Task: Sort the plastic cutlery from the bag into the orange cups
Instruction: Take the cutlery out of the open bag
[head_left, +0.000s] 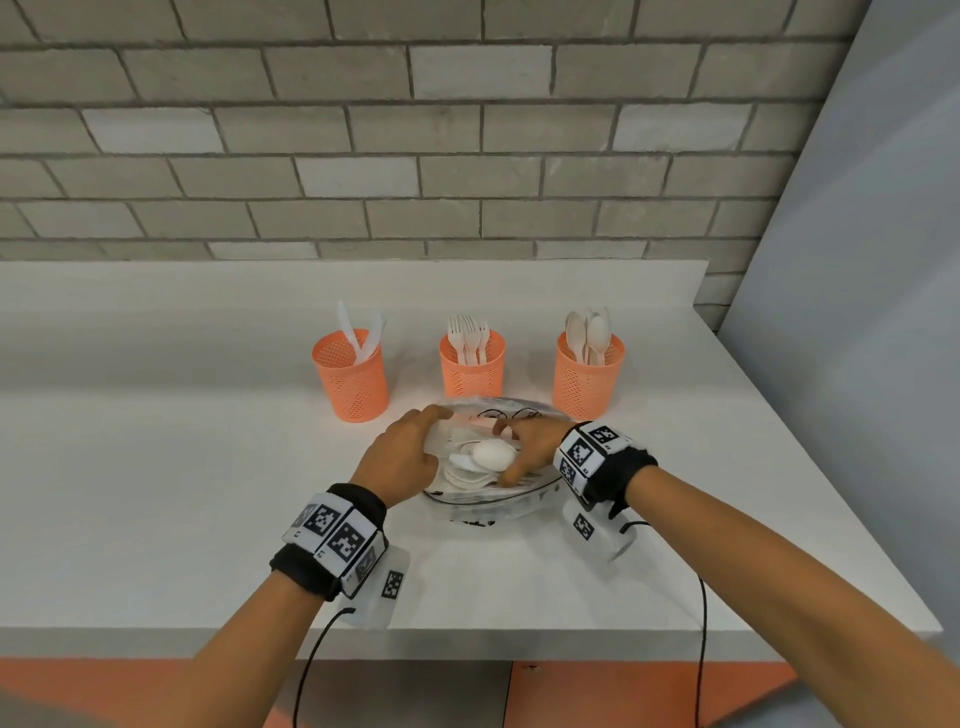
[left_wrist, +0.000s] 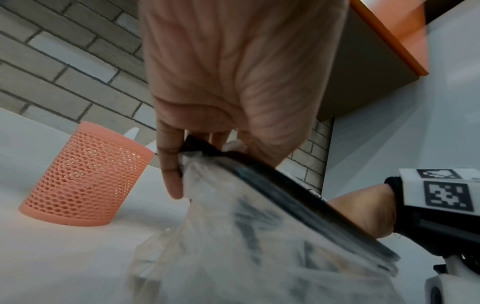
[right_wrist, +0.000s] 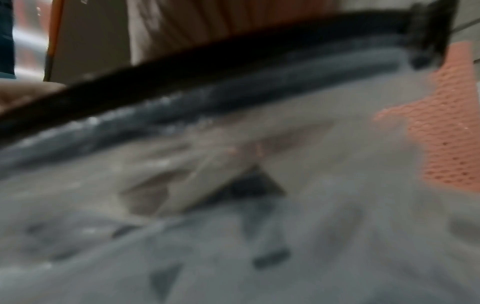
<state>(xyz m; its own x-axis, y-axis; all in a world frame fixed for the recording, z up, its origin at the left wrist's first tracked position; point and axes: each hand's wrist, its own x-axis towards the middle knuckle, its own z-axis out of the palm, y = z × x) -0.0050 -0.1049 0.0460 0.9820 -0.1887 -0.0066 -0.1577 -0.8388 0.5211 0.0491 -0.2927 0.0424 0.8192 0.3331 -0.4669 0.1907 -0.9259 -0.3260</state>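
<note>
The left hand (head_left: 402, 457) pinches the black-edged rim of the clear plastic bag (head_left: 488, 506), holding it open. The right hand (head_left: 524, 449) reaches inside among white plastic cutlery (head_left: 491, 454); I cannot tell its grip. Three orange mesh cups (head_left: 353, 382) stand behind.

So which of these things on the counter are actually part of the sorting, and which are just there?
Part of the job:
clear bag of cutlery
knife cup
fork cup
spoon cup
left hand, gripping the bag's rim
right hand, reaching inside

Just there:
counter
brick wall
wrist bands

Blurred clear bag (right_wrist: 259, 226) with dark rim, orange mesh cup (right_wrist: 446, 131) behind it.
</note>
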